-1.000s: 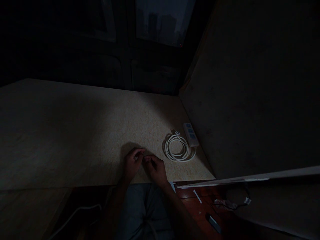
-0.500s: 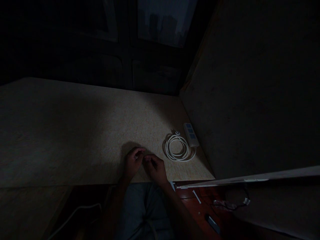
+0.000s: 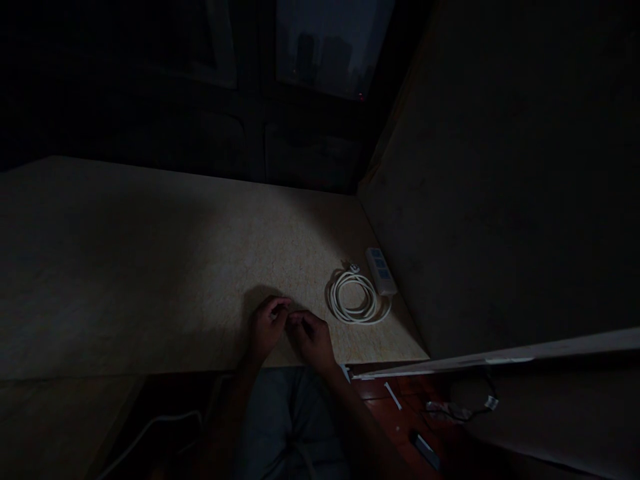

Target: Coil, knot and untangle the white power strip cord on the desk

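My left hand (image 3: 269, 327) and my right hand (image 3: 312, 337) rest close together over the front edge of the pale tabletop (image 3: 200, 267). Both have curled fingers with the thumbs drawn in, and their fingertips almost meet. Anything between those fingertips is too small or dark to make out. To the right of my right hand lies a coiled white cable (image 3: 341, 311) with its plug (image 3: 355, 268) at the top of the coil. It leads to a white power strip (image 3: 382, 273) with blue-looking socket faces, which stands apart from both hands.
A dark wall panel (image 3: 500, 200) borders the tabletop on the right, and a window (image 3: 330, 50) is at the back. Below, on the reddish floor (image 3: 380, 413), lie a white strip (image 3: 393, 395) and a dark oblong object (image 3: 425, 451). Another pale cable (image 3: 170, 418) hangs at lower left.
The picture has become slightly darker and the view has shifted a little. Both hands and the cable keep their places.
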Demonstrator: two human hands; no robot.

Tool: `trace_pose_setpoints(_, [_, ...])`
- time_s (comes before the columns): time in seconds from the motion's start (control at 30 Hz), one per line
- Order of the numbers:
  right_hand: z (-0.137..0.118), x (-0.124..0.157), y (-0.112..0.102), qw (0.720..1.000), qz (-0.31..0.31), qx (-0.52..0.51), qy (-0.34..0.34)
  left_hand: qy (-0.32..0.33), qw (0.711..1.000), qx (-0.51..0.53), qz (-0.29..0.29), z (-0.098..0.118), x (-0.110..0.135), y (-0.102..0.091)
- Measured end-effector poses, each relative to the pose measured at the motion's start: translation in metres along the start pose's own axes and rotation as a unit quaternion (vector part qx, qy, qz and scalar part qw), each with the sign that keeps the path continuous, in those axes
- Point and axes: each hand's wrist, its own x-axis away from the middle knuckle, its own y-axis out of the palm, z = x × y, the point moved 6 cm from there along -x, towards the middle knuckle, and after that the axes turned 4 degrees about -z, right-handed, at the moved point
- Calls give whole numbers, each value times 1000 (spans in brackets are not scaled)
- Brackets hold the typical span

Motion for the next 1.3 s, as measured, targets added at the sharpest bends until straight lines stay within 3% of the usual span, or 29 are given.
trace_pose_setpoints(1.3, [-1,-1,-1,1000,1,1,1,-5,1000,18,0,-2,0,1])
